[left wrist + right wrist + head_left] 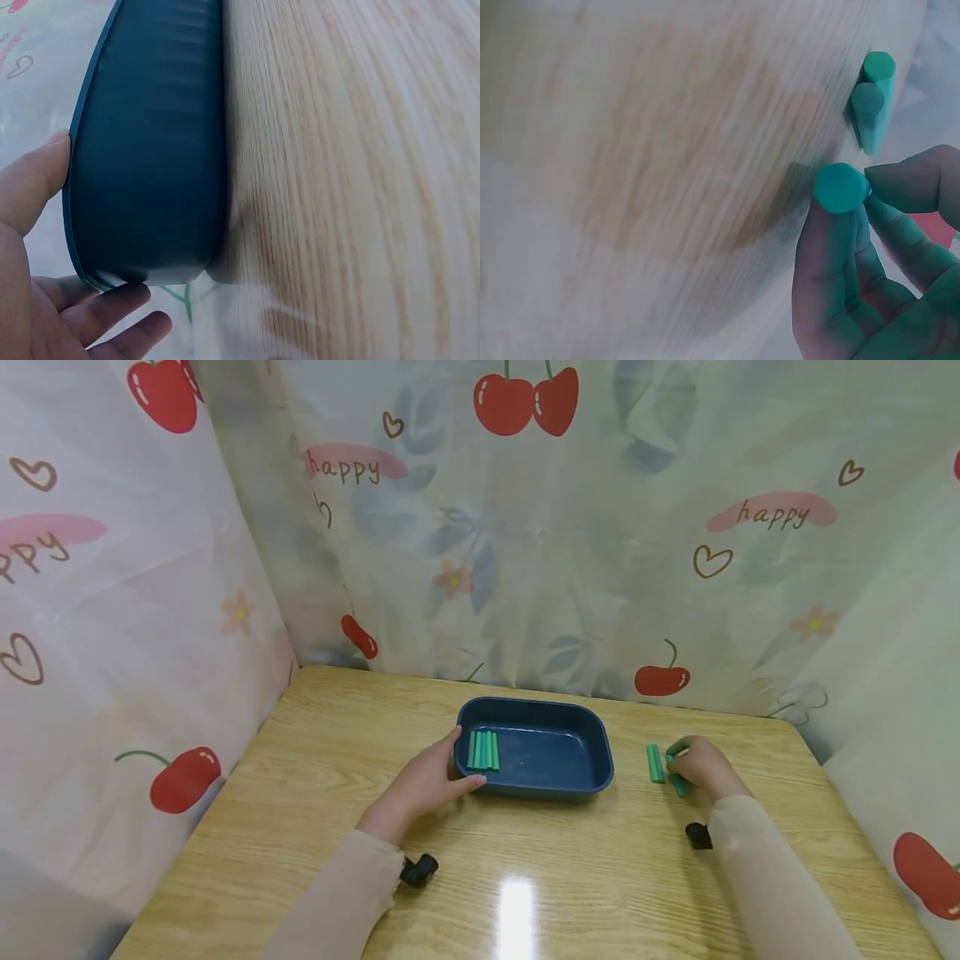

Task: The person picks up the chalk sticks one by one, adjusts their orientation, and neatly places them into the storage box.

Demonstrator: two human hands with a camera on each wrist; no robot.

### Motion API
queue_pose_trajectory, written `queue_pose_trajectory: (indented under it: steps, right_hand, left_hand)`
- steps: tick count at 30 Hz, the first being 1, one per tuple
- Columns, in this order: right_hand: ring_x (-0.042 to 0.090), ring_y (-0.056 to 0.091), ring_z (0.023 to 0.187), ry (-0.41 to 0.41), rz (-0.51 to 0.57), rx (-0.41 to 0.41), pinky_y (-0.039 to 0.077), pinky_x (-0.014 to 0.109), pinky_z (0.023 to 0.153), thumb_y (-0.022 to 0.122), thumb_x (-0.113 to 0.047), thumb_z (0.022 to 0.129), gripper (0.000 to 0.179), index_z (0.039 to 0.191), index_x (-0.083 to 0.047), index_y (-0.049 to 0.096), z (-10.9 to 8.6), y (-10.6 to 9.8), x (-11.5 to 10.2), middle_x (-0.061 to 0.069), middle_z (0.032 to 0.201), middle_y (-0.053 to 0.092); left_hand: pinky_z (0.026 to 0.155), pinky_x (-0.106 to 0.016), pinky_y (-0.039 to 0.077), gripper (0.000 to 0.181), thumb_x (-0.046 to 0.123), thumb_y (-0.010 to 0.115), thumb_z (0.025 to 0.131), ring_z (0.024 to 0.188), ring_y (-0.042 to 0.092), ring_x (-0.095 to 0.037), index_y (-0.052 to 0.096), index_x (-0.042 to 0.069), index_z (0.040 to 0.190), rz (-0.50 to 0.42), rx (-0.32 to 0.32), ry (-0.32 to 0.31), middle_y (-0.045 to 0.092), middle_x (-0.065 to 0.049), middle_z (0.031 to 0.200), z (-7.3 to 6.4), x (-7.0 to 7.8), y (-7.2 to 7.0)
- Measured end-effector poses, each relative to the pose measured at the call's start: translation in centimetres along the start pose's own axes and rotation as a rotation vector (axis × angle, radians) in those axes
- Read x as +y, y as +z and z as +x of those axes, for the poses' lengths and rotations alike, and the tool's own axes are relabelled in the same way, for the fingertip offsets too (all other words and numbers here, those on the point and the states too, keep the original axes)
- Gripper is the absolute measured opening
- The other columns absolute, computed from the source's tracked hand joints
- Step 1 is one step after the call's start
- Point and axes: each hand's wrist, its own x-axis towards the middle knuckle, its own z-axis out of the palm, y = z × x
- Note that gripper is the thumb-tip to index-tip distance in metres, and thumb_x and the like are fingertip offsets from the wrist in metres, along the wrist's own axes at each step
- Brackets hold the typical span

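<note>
A dark blue rectangular tray (536, 789) stands on the table, with several green sticks (483, 752) lined up side by side at its left end. My left hand (427, 781) grips that end, thumb along the near rim and fingers round the left side. The left wrist view has the thumb (41, 176) against the tray's rim. To the right of the tray, my right hand (701, 766) pinches one green stick (841, 187) between thumb and fingertips, its flat end facing the wrist camera. Two more green sticks (656, 763) lie together just left of that hand.
The wooden table (600, 885) stretches toward me in front of the tray. Behind it hangs a pale cloth (540, 568) printed with cherries and hearts, which also closes off both sides. A black wrist camera (420, 870) sits at the left cuff, another (698, 836) at the right.
</note>
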Motion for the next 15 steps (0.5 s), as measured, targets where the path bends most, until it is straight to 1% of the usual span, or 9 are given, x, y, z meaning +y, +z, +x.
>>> queue_pose_trajectory:
  steps: [2, 7, 11, 15]
  right_hand:
    - [0.02, 0.06, 0.069, -0.005, 0.017, 0.003, 0.049, 0.04, 0.076, 0.059, -0.012, 0.095, 0.039, 0.124, 0.013, 0.053, -0.3, -0.1, 0.1, 0.014, 0.088, 0.065]
    - [0.021, 0.063, 0.077, -0.011, 0.112, 0.006, 0.054, 0.036, 0.072, 0.057, -0.01, 0.096, 0.043, 0.131, 0.013, 0.05, -1.1, -0.3, -0.1, 0.018, 0.1, 0.065]
    - [0.022, 0.063, 0.083, -0.024, 0.182, 0.016, 0.057, 0.037, 0.074, 0.058, -0.008, 0.095, 0.044, 0.133, 0.013, 0.05, -1.9, -0.6, -0.8, 0.019, 0.104, 0.064]
    - [0.023, 0.062, 0.086, -0.033, 0.244, 0.014, 0.058, 0.041, 0.08, 0.057, -0.008, 0.096, 0.045, 0.134, 0.014, 0.047, -2.6, -1.0, -1.6, 0.02, 0.107, 0.06]
  left_hand:
    - [0.117, -0.049, 0.031, 0.101, 0.058, 0.07, 0.088, 0.147, 0.031, -0.029, 0.015, 0.019, 0.162, -0.006, 0.0, -0.002, 0.029, -0.009, 0.162, 0.0, 0.0, 0.0]
    - [0.117, -0.049, 0.032, 0.101, 0.059, 0.069, 0.088, 0.147, 0.032, -0.028, 0.014, 0.019, 0.163, -0.009, -0.004, -0.002, 0.029, -0.009, 0.162, 0.0, 0.0, 0.0]
    - [0.117, -0.049, 0.032, 0.101, 0.058, 0.07, 0.088, 0.147, 0.032, -0.029, 0.014, 0.018, 0.162, -0.01, -0.003, 0.004, 0.029, -0.009, 0.162, 0.0, 0.0, 0.0]
    - [0.117, -0.048, 0.031, 0.101, 0.059, 0.069, 0.088, 0.147, 0.031, -0.028, 0.014, 0.019, 0.163, -0.004, -0.005, -0.002, 0.03, -0.008, 0.162, 0.1, 0.0, 0.0]
